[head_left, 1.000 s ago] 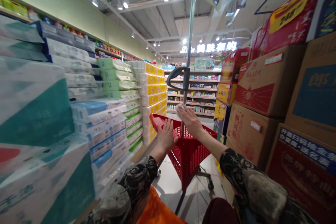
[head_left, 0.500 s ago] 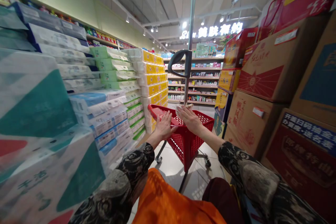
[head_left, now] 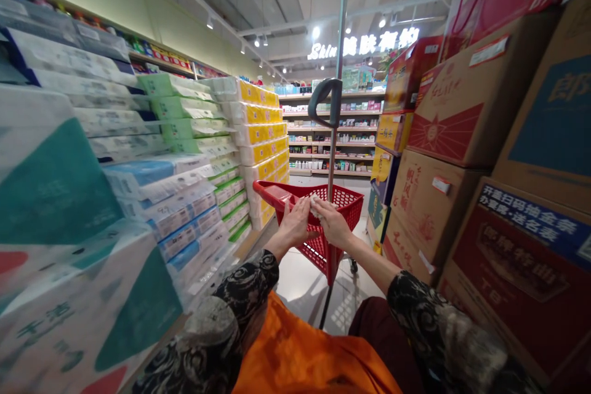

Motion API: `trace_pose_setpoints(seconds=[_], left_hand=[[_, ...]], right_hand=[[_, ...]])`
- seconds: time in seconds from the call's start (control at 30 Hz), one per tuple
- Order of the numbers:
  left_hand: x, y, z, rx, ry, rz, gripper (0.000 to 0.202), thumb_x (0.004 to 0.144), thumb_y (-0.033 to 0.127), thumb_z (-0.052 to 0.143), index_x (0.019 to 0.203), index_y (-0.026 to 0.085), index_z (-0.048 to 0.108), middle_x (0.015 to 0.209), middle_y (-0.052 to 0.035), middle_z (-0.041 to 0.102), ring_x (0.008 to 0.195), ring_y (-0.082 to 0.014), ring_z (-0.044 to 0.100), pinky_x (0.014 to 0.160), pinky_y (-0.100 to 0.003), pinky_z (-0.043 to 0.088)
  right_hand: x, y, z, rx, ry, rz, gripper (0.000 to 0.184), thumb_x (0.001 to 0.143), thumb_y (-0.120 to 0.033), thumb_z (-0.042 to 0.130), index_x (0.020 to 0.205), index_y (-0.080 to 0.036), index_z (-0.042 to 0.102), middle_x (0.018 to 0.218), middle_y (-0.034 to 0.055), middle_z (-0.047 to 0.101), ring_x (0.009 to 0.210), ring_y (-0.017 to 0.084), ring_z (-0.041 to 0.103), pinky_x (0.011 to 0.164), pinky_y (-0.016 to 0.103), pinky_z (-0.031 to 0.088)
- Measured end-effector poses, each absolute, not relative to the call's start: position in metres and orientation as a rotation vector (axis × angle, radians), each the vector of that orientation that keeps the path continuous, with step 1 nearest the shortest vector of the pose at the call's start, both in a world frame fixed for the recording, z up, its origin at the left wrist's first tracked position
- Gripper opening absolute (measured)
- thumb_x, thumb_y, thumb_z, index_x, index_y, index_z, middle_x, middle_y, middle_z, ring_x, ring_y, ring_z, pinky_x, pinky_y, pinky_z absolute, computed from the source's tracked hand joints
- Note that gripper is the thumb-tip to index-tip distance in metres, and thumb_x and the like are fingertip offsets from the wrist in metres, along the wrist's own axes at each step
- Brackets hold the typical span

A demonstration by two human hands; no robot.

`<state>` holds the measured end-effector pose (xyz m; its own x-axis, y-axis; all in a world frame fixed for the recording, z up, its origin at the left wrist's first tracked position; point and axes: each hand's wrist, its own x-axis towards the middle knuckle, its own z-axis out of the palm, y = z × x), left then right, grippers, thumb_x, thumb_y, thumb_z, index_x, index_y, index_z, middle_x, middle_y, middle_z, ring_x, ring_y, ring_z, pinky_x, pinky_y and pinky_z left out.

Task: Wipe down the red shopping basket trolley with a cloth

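Observation:
A red plastic basket cart point(head_left: 351, 204) stands right in front of me, its perforated basket tilted towards me. My right hand point(head_left: 336, 225) holds a crumpled white cloth point(head_left: 316, 202) against the near rim, fingers pressed over it. Beside it, my left hand point(head_left: 294, 225) lies along the rim with fingers stretched out, its tips close to the cloth; whether they touch it is hard to tell. Behind the basket a metal pole point(head_left: 333, 160) rises, carrying a dark grey loop handle point(head_left: 336, 103).
Stacked tissue packs point(head_left: 178, 203) line the left side, with large teal-and-white packs point(head_left: 60, 197) nearest me. Cardboard cartons point(head_left: 455, 114) are piled on the right. Shelves of small bottles and boxes point(head_left: 355, 140) stand at the back. Pale tiled floor point(head_left: 295, 271) lies under the cart.
My left hand has shifted right along the rim, closer to the cloth and my right hand. The right hand's fingers have curled more around the cloth. The view has shifted slightly.

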<state>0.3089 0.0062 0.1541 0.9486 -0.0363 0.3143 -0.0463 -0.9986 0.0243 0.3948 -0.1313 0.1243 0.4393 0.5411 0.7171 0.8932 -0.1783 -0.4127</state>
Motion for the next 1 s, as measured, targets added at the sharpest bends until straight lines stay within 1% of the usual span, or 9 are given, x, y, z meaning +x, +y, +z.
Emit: trace_pose_setpoints(seconds=[0.1, 0.2, 0.33, 0.4, 0.53, 0.63, 0.7, 0.8, 1.0], left_hand=[[0.312, 0.014, 0.155, 3.099, -0.052, 0.456, 0.086, 0.076, 0.054, 0.049, 0.143, 0.009, 0.017, 0.15, -0.0163, 0.023, 0.139, -0.0265, 0.017, 0.112, -0.055, 0.006], [0.316, 0.023, 0.154, 3.123, 0.079, 0.473, 0.072, 0.082, 0.053, 0.04, 0.14, 0.012, 0.027, 0.149, -0.0143, 0.027, 0.138, -0.0271, 0.021, 0.11, -0.059, 0.005], [0.319, 0.01, 0.148, 3.139, 0.141, 0.63, 0.061, 0.087, 0.05, 0.032, 0.137, 0.015, 0.036, 0.146, -0.0132, 0.034, 0.137, -0.0255, 0.025, 0.111, -0.056, 0.008], [0.32, -0.007, 0.147, 3.133, 0.211, 0.704, 0.061, 0.088, 0.05, 0.028, 0.135, 0.013, 0.038, 0.145, -0.015, 0.035, 0.136, -0.0257, 0.027, 0.11, -0.056, 0.01], [0.322, -0.043, 0.147, 3.134, 0.299, 0.712, 0.066, 0.088, 0.054, 0.024, 0.134, 0.009, 0.04, 0.142, -0.0189, 0.038, 0.134, -0.0292, 0.03, 0.109, -0.057, 0.012], [0.323, -0.055, 0.146, 3.115, 0.197, 0.753, 0.068, 0.089, 0.053, 0.022, 0.135, 0.006, 0.039, 0.141, -0.0191, 0.039, 0.134, -0.0312, 0.029, 0.109, -0.057, 0.012], [0.324, -0.05, 0.147, 3.096, 0.133, 0.773, 0.066, 0.09, 0.051, 0.021, 0.137, 0.007, 0.036, 0.143, -0.0172, 0.037, 0.135, -0.03, 0.026, 0.11, -0.056, 0.012], [0.325, -0.031, 0.149, 3.07, 0.314, 0.717, 0.065, 0.089, 0.051, 0.023, 0.14, 0.011, 0.031, 0.146, -0.0163, 0.031, 0.136, -0.0291, 0.024, 0.109, -0.058, 0.012], [0.331, -0.02, 0.153, 3.095, 0.37, 0.703, 0.065, 0.088, 0.054, 0.026, 0.135, 0.01, 0.039, 0.143, -0.0174, 0.037, 0.134, -0.0293, 0.028, 0.109, -0.056, 0.013]], right_hand=[[0.4, -0.15, 0.12, -1.836, -1.053, -0.493, 0.046, 0.08, -0.009, 0.04, 0.12, -0.021, 0.06, 0.135, 0.0055, 0.049, 0.126, 0.019, 0.044, 0.108, 0.039, 0.035], [0.403, -0.164, 0.121, -1.869, -0.946, -0.461, 0.045, 0.08, -0.009, 0.039, 0.118, -0.02, 0.061, 0.135, 0.0059, 0.05, 0.124, 0.019, 0.047, 0.106, 0.038, 0.038], [0.387, -0.161, 0.131, -1.926, -1.015, -0.559, 0.044, 0.08, -0.009, 0.04, 0.118, -0.019, 0.061, 0.135, 0.0059, 0.05, 0.124, 0.018, 0.047, 0.106, 0.034, 0.038], [0.378, -0.157, 0.136, -1.972, -1.062, -0.636, 0.043, 0.081, -0.009, 0.041, 0.117, -0.018, 0.061, 0.135, 0.007, 0.05, 0.124, 0.019, 0.047, 0.106, 0.034, 0.038], [0.377, -0.164, 0.134, -2.066, -1.001, -0.781, 0.039, 0.083, -0.015, 0.043, 0.119, -0.012, 0.059, 0.132, 0.013, 0.052, 0.125, 0.022, 0.045, 0.106, 0.039, 0.037], [0.391, -0.182, 0.129, -2.087, -0.942, -0.804, 0.037, 0.087, -0.021, 0.04, 0.117, -0.015, 0.06, 0.128, 0.0123, 0.055, 0.122, 0.022, 0.048, 0.104, 0.039, 0.039], [0.402, -0.196, 0.129, -2.125, -0.894, -0.796, 0.035, 0.087, -0.022, 0.041, 0.114, -0.016, 0.062, 0.127, 0.0115, 0.056, 0.119, 0.022, 0.05, 0.103, 0.039, 0.041], [0.412, -0.21, 0.134, -2.193, -0.805, -0.779, 0.033, 0.085, -0.019, 0.042, 0.111, -0.016, 0.063, 0.126, 0.0112, 0.056, 0.117, 0.023, 0.052, 0.101, 0.038, 0.042], [0.4, -0.179, 0.136, -2.235, -0.827, -0.899, 0.034, 0.086, -0.015, 0.039, 0.112, -0.014, 0.062, 0.127, 0.013, 0.054, 0.119, 0.025, 0.047, 0.102, 0.041, 0.037]])
